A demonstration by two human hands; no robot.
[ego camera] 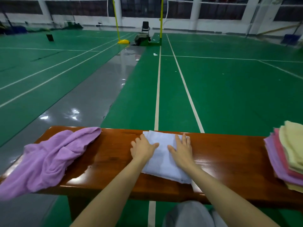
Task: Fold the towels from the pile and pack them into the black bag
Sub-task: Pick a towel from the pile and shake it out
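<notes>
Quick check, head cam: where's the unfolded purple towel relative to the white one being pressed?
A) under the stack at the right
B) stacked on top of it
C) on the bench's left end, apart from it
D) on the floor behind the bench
C: the purple towel lies crumpled on the left end of the bench, bare wood between it and the white towel that the left hand and right hand press flat.

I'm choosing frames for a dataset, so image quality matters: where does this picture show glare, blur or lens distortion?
Head view: glare patches on the glossy wooden bench and the grey floor strip; wide-angle bending of court lines and windows toward the edges; the stacked towels at the right edge look smeared; both hands and the white towel are sharp.
</notes>
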